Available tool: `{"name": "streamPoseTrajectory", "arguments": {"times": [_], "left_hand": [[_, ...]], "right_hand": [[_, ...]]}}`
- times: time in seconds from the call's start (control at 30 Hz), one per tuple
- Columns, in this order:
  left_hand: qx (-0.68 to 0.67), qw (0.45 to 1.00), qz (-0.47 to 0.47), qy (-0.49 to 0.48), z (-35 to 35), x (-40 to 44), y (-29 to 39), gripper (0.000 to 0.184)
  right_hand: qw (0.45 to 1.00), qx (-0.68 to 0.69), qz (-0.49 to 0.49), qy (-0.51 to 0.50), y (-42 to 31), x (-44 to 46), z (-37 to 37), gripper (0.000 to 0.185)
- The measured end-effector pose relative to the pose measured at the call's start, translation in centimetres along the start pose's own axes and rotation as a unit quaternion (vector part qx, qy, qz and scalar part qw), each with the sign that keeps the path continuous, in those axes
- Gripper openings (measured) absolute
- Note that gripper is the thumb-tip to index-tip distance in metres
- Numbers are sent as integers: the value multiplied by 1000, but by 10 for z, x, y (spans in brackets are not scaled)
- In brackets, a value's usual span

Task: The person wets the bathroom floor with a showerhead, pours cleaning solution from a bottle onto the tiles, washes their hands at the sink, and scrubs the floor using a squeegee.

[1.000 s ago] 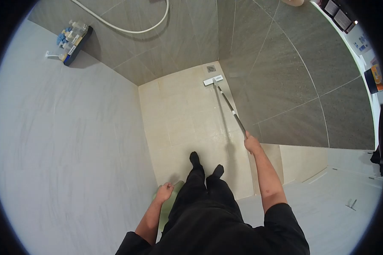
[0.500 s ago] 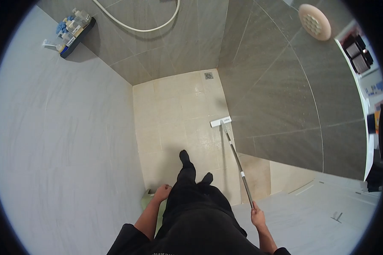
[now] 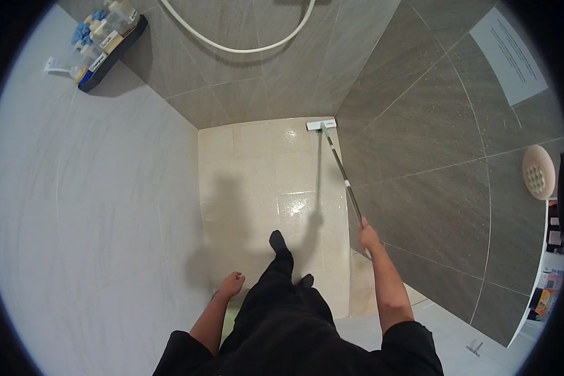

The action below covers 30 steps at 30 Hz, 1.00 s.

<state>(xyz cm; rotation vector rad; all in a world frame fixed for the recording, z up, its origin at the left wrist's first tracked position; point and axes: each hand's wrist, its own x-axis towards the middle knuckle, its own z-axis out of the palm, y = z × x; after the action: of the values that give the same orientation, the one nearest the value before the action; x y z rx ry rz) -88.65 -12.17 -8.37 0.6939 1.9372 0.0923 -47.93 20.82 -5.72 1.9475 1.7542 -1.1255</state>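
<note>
Fingers of my right hand point(image 3: 369, 237) are wrapped around the grey pole of a long-handled floor cleaner point(image 3: 339, 165). Its flat white head point(image 3: 321, 125) lies on the wet beige tile floor point(image 3: 257, 163), in the far right corner by the walls. The underside of the head is hidden, so bristles, pad or blade cannot be told apart. My left hand point(image 3: 232, 285) hangs low beside my left leg, loosely curled, with nothing visible in it. Partly behind my left forearm is a green object point(image 3: 229, 318).
A dark corner shelf point(image 3: 113, 55) holds several bottles. A white hose point(image 3: 232, 50) hangs on the far wall. On the right wall are a printed sheet point(image 3: 509, 56) and a pink oval holder point(image 3: 538, 172). My feet in dark socks point(image 3: 277, 240) stand on the floor.
The white head has moved away from me along the right wall into the far corner, where the floor drain showed before. My right arm has stretched forward, and my view has shifted.
</note>
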Motion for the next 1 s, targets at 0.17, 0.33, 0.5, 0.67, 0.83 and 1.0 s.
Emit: {"name": "streamPoseTrajectory", "arguments": {"times": [0.17,0.33,0.5,0.67,0.83,1.0], "left_hand": [[14,1000,16,5,-49,32,15,50],[-61,997,49,12,-62,52,37,48],[-75,996,39,-10,-60,55,42,49],[-46,998,28,-28,-51,53,28,51],[-14,1000,2,-24,-58,44,15,48],[-28,1000,4,3,-64,43,25,48]], "right_hand": [[999,-20,-18,38,52,-3,80,60],[989,-116,61,-63,157,-225,118,65],[973,-143,133,-119,148,-278,88,65],[995,-94,1,-25,106,-124,76,61],[998,-18,54,-39,-51,8,31,57],[997,-71,19,-20,2,-20,70,56]]}}
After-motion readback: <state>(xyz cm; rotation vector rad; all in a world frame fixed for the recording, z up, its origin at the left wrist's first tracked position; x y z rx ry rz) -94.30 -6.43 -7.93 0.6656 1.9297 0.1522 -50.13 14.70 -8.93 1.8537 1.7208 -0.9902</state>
